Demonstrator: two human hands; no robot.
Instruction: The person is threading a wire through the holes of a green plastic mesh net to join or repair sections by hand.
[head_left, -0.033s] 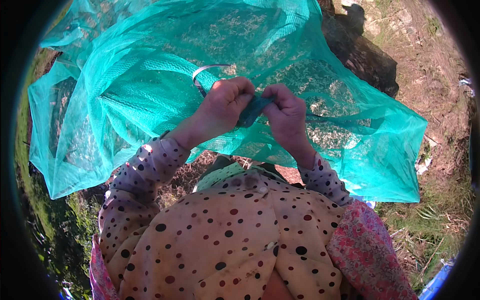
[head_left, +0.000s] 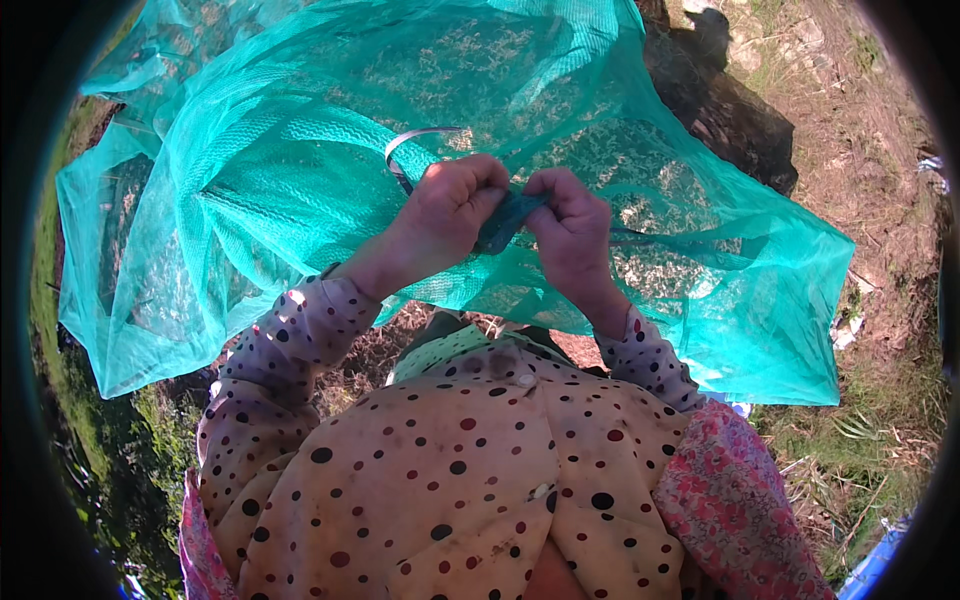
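A large sheet of green mesh netting (head_left: 300, 170) spreads out before me, bunched into folds at the left. My left hand (head_left: 450, 205) is closed, thumb against bent fingers, on a dark teal gathered piece of the netting (head_left: 510, 218). Pinching the other side of that piece is my right hand (head_left: 570, 222), close beside the left. A thin, shiny curved strip (head_left: 420, 134) arcs just beyond my left wrist, its lower end dark; its kind I cannot make out. From the right hand a dark narrow band (head_left: 680, 240) runs along the netting.
Dry grass and bare soil (head_left: 850, 140) lie to the right, with a dark shadow (head_left: 740, 120) beside the net's edge. Green plants (head_left: 150, 450) grow at the lower left. Something blue (head_left: 880, 560) shows at the lower right rim.
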